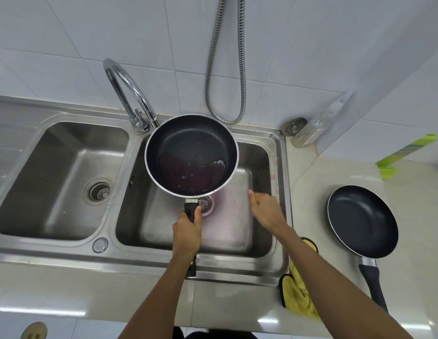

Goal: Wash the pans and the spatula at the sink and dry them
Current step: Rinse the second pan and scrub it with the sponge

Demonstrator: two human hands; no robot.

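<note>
A deep black pan [191, 138] with some purplish water in its near side hangs over the right basin [247, 231] of the steel sink. My left hand [187, 232] grips its black handle. My right hand [265, 210] hovers over the same basin to the pan's right, loosely curled with the thumb out, holding nothing. A second black frying pan [362, 220] rests on the counter to the right, its handle toward me. A yellow cloth [298, 293] lies at the sink's front right corner, partly under my right arm. No spatula is in view.
The curved chrome tap [129, 94] stands behind the divider, its spout hidden behind the pan's rim. The left basin [49, 182] has a drain strainer. A metal hose [241, 69] hangs on the tiled wall. A clear bottle [318, 126] lies at the back right corner.
</note>
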